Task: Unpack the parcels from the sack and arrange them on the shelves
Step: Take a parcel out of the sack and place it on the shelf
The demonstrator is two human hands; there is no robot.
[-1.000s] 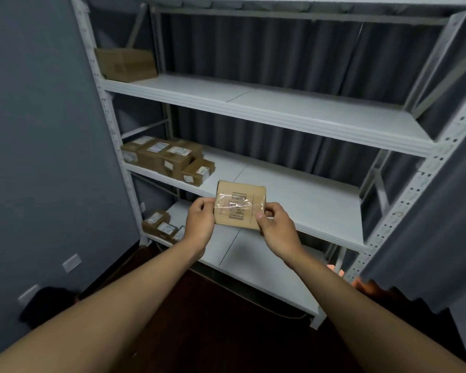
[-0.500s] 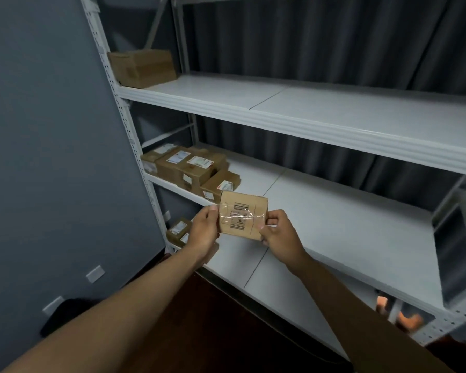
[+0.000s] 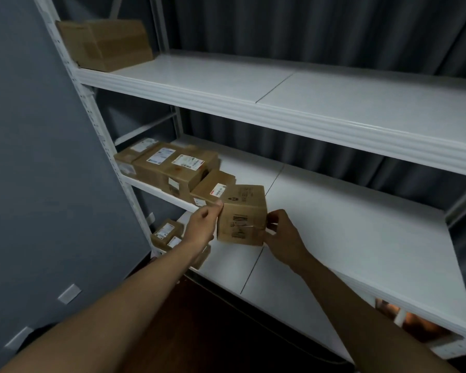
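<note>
Parcel (image 3: 241,215) between hands; left hand (image 3: 202,227) pinches; right hand (image 3: 283,235) pinches

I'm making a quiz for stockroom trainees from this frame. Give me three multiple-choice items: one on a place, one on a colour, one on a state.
1. Where does the large plain box sit?
A. left end of the top shelf
B. on the floor
C. right end of the middle shelf

2. What colour are the shelf boards?
A. black
B. white
C. red

3. How is the parcel held?
A. left hand alone
B. resting free on the shelf
C. both hands, one at each side

Answers:
1 A: it stands by the left upright on the top board.
2 B: every board shows white.
3 C: the left hand grips its left edge, the right hand its right edge.
</note>
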